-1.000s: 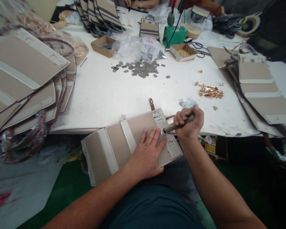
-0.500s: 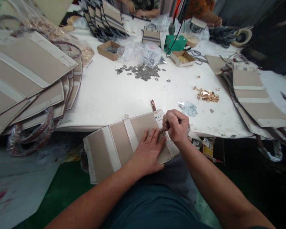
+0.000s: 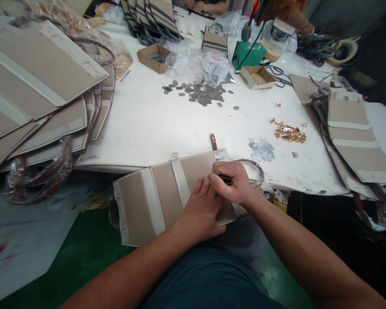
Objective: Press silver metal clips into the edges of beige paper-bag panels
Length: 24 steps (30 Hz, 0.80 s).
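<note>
Beneath flattened left hand [image 3: 201, 211]; beige panel [image 3: 166, 189]; right hand [image 3: 237, 185] gripping dark tool [image 3: 226, 180].

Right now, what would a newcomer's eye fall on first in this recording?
Probably the left hand spread on a beige panel and the right hand gripping a dark tool close by, at the near edge of the white table. Next, the bright green box towards the back and the glinting gold-coloured pieces right of centre. A left stack and a right stack of similar panels frame the table.
</note>
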Tool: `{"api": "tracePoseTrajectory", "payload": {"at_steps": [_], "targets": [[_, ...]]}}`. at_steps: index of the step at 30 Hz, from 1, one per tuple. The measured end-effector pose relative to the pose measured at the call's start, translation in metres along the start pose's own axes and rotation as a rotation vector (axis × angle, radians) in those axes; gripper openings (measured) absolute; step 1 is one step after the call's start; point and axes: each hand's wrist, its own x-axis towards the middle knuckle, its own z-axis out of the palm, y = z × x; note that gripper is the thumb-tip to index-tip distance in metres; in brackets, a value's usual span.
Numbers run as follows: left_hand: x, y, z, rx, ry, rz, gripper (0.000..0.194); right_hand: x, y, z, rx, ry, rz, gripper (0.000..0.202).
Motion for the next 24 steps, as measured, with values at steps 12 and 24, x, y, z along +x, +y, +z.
{"api": "tracePoseTrajectory", "payload": {"at_steps": [12,24], "targets": [[-0.001,0.000,-0.007,0.063,-0.031,0.022,0.103,-0.012,0.005,-0.005,0.239,0.494,0.179,0.050],[-0.006,0.001,0.001,0.096,0.080,0.037,0.092,-0.164,-0.003,-0.002,0.508,0.877,1.069,0.051]]}}
